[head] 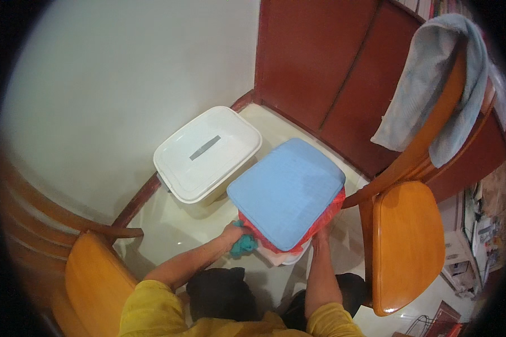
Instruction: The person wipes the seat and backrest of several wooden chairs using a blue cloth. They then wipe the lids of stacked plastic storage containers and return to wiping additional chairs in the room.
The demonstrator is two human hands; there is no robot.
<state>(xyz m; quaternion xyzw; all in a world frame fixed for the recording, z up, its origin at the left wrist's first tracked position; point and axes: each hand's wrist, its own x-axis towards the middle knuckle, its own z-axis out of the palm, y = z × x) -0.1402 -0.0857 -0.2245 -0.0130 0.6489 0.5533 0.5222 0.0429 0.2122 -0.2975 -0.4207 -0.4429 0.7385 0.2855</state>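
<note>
A blue rectangular lid [286, 191] tops a bin, with a crumpled red plastic bag [331, 210] showing around its edge and a white rim below. My left hand [236, 232] is at the lid's near left side, closed on a teal cloth [243, 245]; part of the hand lies against the red bag. My right hand [321, 232] reaches under the near right edge of the lid, beside the bag, and its fingers are hidden. To the left of the blue lid is a white bin with a white lid [211, 156] bearing a grey strip.
Wooden chairs flank me, one seat at left [97, 282], another at right [408, 248] with a light-blue towel [413, 92] over its back. A white wall [130, 84] and a dark red cabinet [316, 54] meet behind the bins.
</note>
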